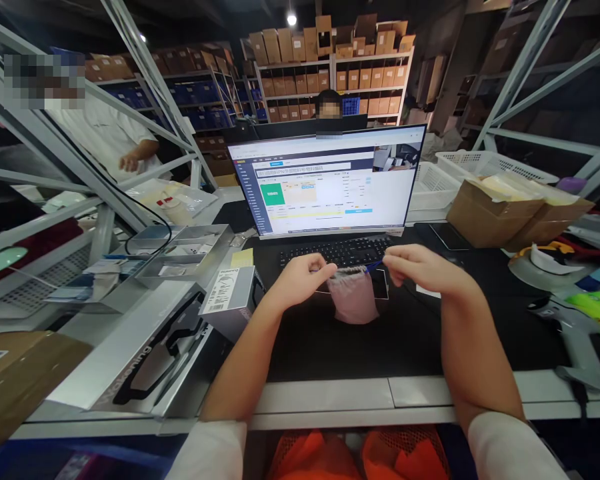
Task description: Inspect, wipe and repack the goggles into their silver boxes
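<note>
A small pale pinkish drawstring pouch [354,299] hangs between my hands, above the black desk mat. Its gathered top edge is drawn in, and a blue cord [375,265] runs from its right side. My left hand [307,277] is closed at the pouch's upper left corner, thumb against the fingers. My right hand [414,265] pinches the blue cord, a little apart from the cloth. Behind the pouch lies a dark flat phone-like object [381,285], partly covered. The black keyboard [337,252] is just beyond my hands.
A monitor [325,183] stands behind the keyboard. Boxes [145,360] and a divided grey tray [190,250] fill the left side. On the right are a barcode scanner [570,340], open cartons [500,210] and white baskets [497,165]. Two other people are beyond the desk.
</note>
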`<state>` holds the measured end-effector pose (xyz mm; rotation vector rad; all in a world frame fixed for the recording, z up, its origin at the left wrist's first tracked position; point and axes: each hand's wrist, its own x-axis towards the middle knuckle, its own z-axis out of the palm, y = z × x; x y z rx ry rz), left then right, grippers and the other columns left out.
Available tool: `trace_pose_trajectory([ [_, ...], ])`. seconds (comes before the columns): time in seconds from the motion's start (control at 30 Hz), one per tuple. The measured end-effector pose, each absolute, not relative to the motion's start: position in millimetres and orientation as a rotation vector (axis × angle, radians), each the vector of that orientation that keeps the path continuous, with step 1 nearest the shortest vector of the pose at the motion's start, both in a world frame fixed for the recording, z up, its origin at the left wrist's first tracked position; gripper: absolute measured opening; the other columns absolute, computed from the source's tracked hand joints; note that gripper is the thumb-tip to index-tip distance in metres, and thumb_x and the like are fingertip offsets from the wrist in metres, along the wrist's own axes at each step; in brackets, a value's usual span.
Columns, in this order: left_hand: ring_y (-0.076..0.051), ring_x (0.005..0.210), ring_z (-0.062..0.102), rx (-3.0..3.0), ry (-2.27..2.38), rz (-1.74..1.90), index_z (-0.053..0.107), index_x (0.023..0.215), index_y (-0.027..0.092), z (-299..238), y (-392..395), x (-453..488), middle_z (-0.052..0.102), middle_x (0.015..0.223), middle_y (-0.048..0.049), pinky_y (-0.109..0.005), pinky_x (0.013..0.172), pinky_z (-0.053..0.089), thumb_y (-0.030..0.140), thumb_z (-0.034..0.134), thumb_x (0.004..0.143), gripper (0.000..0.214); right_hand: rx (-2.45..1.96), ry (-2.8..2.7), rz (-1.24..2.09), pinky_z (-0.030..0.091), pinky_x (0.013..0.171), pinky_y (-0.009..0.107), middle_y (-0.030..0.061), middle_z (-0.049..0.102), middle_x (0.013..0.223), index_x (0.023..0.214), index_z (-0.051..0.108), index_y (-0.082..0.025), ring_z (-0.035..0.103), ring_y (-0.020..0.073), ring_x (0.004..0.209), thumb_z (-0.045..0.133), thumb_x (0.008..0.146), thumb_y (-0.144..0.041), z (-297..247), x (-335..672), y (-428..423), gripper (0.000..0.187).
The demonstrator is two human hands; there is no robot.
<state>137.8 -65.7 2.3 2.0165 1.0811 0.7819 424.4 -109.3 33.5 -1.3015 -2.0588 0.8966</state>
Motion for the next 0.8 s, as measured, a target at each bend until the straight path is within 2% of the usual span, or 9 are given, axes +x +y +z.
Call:
trace_pose_trajectory([
  [0.1,-0.008,0.051,0.027,2.016,1.102,0.747,0.038,0.051,0.018,11.2,-71.8,127.5,0.03,0.051,0.0052,-0.027,0.05,0.017,0.053,0.063,0.084,0.055,-1.163,-1.839,0.855,0.034,0.056,0.027,-0.0014,0.049,0.055,0.06,0.046,-0.02,0.043,0.0118,0.053,0.051,0.097,-0.048,29.9,451.4,-105.8,0.046],
  [0.23,-0.005,0.047,0.018,1.538,0.85,1.302,0.028,0.049,0.018,19.1,-78.7,128.2,0.02,0.049,0.0078,-0.025,0.049,0.016,0.045,0.073,0.077,0.06,-1.065,-1.725,0.918,0.032,0.053,0.028,-0.0021,0.044,0.054,0.06,0.045,-0.021,0.039,0.0118,0.051,0.058,0.092,-0.047,26.4,469.2,-101.0,0.044],
  [0.3,-0.004,0.044,0.019,1.29,0.679,1.446,0.029,0.05,0.018,21.7,-80.2,132.4,0.021,0.048,0.0088,-0.023,0.048,0.021,0.04,0.077,0.074,0.058,-1.124,-1.802,0.881,0.033,0.055,0.028,-0.001,0.047,0.056,0.058,0.045,-0.02,0.042,0.0121,0.053,0.054,0.094,-0.044,26.7,463.3,-99.2,0.044],
  [0.4,-0.007,0.048,0.037,1.168,0.548,1.391,0.04,0.051,0.018,22.6,-81.1,138.3,0.036,0.052,0.0055,-0.023,0.054,0.038,0.04,0.075,0.076,0.048,-1.356,-1.97,0.743,0.036,0.059,0.029,0.0012,0.055,0.061,0.059,0.051,-0.02,0.049,0.0144,0.059,0.05,0.094,-0.038,24.9,438.6,-96.6,0.039],
  [0.5,-0.011,0.061,0.052,1.27,0.587,1.283,0.054,0.056,0.017,17.4,-83.1,143.1,0.05,0.06,0.0005,-0.027,0.067,0.047,0.045,0.069,0.083,0.042,-1.476,-2.057,0.595,0.045,0.069,0.03,0.0067,0.069,0.094,0.096,0.067,-0.018,0.061,0.0202,0.081,0.064,0.085,-0.037,17.9,403.1,-98.0,0.022],
  [0.57,-0.012,0.063,0.053,1.385,0.669,1.211,0.058,0.06,0.016,12.4,-85.9,145.9,0.055,0.063,-0.0011,-0.026,0.066,0.046,0.048,0.064,0.087,0.042,-1.32,-2.115,0.657,0.049,0.075,0.031,0.0121,0.063,0.126,0.134,0.055,-0.018,0.063,0.0228,0.096,0.077,0.076,-0.04,12.5,378.3,-102.8,0.066],
  [0.63,-0.012,0.062,0.052,1.543,0.737,1.122,0.059,0.063,0.016,8.9,-89.6,148.0,0.057,0.065,-0.0018,-0.026,0.061,0.042,0.05,0.06,0.09,0.043,-1.103,-2.207,0.779,0.051,0.074,0.03,0.0123,0.058,0.136,0.147,0.042,-0.022,0.064,0.0212,0.096,0.081,0.074,-0.041,8.2,356.0,-108.7,0.085],
  [0.7,-0.012,0.062,0.05,1.722,0.767,1.069,0.058,0.064,0.017,7.8,-92.3,148.9,0.057,0.065,-0.0013,-0.026,0.059,0.039,0.05,0.056,0.093,0.044,-1.023,-2.251,0.744,0.05,0.072,0.028,0.0084,0.065,0.124,0.137,0.052,-0.022,0.064,0.0187,0.089,0.076,0.081,-0.034,5.6,339.1,-112.9,0.062],
  [0.8,-0.013,0.06,0.046,1.918,0.821,1.166,0.051,0.06,0.018,6.7,-88.6,148.7,0.05,0.06,0.0007,-0.027,0.06,0.037,0.049,0.053,0.095,0.047,-1.108,-2.273,0.511,0.046,0.074,0.028,0.0053,0.07,0.097,0.102,0.067,-0.018,0.063,0.0179,0.084,0.064,0.09,-0.023,6.2,330.4,-112.6,0.013],
])
